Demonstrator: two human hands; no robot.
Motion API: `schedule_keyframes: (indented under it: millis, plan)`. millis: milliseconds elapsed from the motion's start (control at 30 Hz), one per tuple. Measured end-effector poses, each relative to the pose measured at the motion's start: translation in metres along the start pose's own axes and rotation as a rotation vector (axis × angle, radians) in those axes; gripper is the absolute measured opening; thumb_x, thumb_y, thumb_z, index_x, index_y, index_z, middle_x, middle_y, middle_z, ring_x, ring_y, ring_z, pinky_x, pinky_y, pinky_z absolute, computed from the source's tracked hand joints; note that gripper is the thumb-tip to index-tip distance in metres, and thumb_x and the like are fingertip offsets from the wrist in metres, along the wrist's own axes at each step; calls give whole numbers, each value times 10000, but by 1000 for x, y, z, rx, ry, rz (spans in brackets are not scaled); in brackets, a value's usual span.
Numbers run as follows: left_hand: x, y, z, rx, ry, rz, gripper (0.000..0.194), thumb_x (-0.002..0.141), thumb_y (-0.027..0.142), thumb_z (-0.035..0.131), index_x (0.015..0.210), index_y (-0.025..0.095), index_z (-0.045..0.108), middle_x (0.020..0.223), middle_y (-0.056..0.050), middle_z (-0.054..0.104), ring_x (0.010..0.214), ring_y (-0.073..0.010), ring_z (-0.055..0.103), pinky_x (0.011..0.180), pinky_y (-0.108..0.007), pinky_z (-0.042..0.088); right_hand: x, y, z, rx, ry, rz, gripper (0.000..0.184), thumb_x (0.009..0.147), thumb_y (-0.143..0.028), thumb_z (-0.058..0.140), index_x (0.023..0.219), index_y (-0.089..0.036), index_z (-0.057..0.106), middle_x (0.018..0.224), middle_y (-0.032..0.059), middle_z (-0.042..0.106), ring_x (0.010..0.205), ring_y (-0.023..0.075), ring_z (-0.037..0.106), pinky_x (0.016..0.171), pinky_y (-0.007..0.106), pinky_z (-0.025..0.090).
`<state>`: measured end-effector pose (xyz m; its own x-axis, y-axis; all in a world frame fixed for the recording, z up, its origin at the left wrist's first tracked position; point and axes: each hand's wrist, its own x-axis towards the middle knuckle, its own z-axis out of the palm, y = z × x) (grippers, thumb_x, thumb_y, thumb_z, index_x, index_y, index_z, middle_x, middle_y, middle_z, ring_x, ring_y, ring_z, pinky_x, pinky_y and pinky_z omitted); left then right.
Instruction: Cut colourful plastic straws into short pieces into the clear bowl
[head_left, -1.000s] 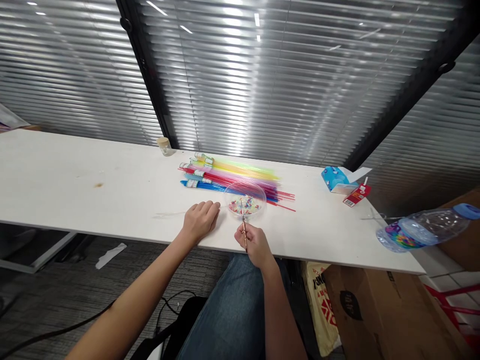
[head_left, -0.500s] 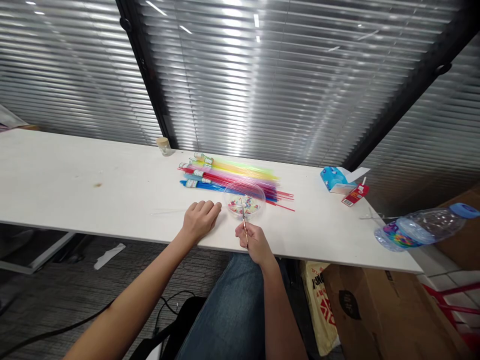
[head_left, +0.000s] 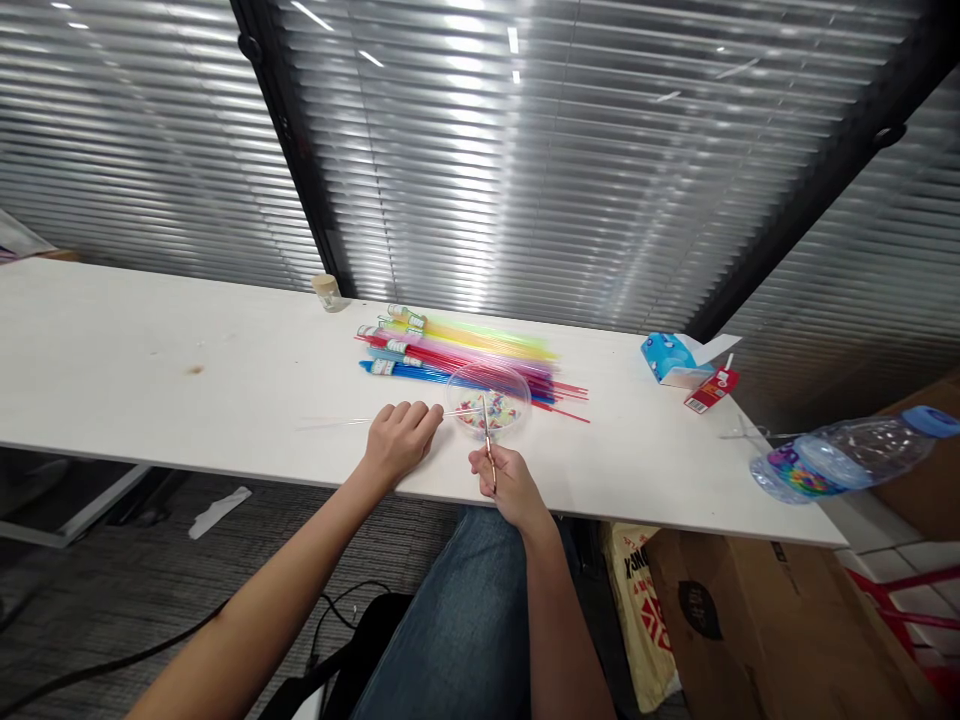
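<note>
My left hand (head_left: 405,436) is closed around a thin clear straw (head_left: 337,421), whose long end sticks out to the left. Its short end reaches right, over a round clear plastic bowl (head_left: 452,398). Small multicoloured cut pieces (head_left: 501,412) lie in the bowl. My right hand (head_left: 511,485) grips a pair of scissors (head_left: 490,455) by the handles. The blades point away from me, over the bowl, at the straw's right end. Behind the bowl lie bundles of coloured straws (head_left: 465,352) in yellow, pink, red and blue, with paper labels at their left ends.
On the white table (head_left: 187,400) a small corked jar (head_left: 327,292) stands at the back. A blue tissue box (head_left: 670,360), a red drink carton (head_left: 711,389) and a lying plastic bottle (head_left: 847,458) are at the right. Below are a cardboard box (head_left: 780,620) and a bag (head_left: 637,610).
The scissor blades have come closer together at the straw's end. Both hands keep almost the same place.
</note>
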<state>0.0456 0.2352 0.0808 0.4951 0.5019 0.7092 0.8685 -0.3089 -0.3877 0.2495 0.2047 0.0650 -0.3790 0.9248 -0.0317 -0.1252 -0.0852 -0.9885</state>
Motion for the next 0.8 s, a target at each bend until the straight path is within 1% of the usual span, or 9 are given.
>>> schedule_keyframes:
  millis: [167,333,433,567,800]
  plan:
    - [0,0,1,4,14,7,140,933,168,509,867,194,630,653,-15,581,611,-168,466,579,-336,272,1,3,-1,-44,3,4,377,863,-524,598,722,-189,497,506,-82,348,458,77,274,460,243,199]
    - [0,1,0,-52,-26,-32,159,935,172,501,848,201,632,656,-21,575,607,-163,471,583,-338,264,1,3,-1,-117,22,-9,397,875,-531,578,691,-197,468,518,-66,387,464,82,304,458,239,216]
    - [0,1,0,-28,-19,-26,161,932,164,503,831,201,623,647,-16,571,607,-166,470,584,-337,264,1,3,-1,-137,31,-8,410,870,-544,578,681,-197,469,516,-64,386,464,84,313,452,237,224]
    - [-1,1,0,13,1,-5,148,932,168,501,849,196,619,652,-12,578,607,-174,460,583,-333,270,2,5,0,-114,37,-6,423,855,-562,593,678,-197,472,516,-67,372,457,82,299,447,237,213]
    - [-1,1,1,23,12,-23,121,915,153,528,831,188,609,642,-5,564,604,-172,458,582,-329,273,0,3,0,-43,3,-5,414,859,-557,589,710,-193,460,545,-76,340,473,77,269,467,240,203]
